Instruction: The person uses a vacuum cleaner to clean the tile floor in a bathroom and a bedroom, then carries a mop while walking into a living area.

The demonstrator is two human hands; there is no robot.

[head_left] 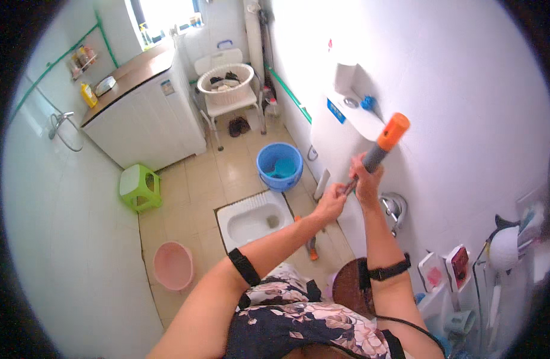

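Note:
A grey stick-like tool with a thick orange end (396, 129) slants up to the right in front of me. My right hand (367, 180) is wrapped round its grey part, just under the thick grip. Below and left of it, my left hand (331, 203) pinches the thinner part of the same tool. Past my left forearm, a grey and orange piece (312, 244) shows low down by the squat toilet (236, 226). I cannot tell whether it belongs to the held tool.
A blue bucket (263, 173) with a dipper stands beyond the toilet. A pink basin (173, 266) and a green stool (142, 188) are left. The white cistern (338, 134) is on the right wall. A chair at the back bears a laundry basket (234, 94).

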